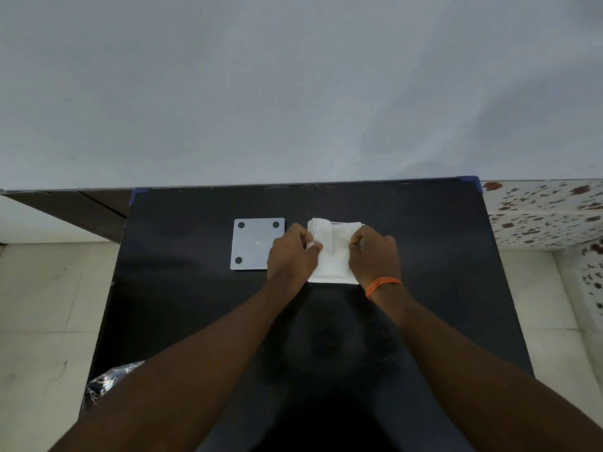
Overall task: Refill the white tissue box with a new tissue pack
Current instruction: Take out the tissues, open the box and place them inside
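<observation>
A white tissue box (332, 272) sits on the black table (195, 305), with a stack of white tissues (332, 234) sticking out of its top. My left hand (292, 254) pinches the left side of the tissues. The right side is gripped by my right hand (373, 252), which wears an orange thread band on the wrist. Left of the box lies its flat white panel (253, 244) with dark round pads at the corners. Both hands hide the box's side edges.
The table stands against a pale grey wall (293, 93). A crumpled clear wrapper (107, 383) lies at the table's near left edge. A floral-patterned tiled surface (548, 210) is on the right, and light floor tiles (42, 305) are on the left.
</observation>
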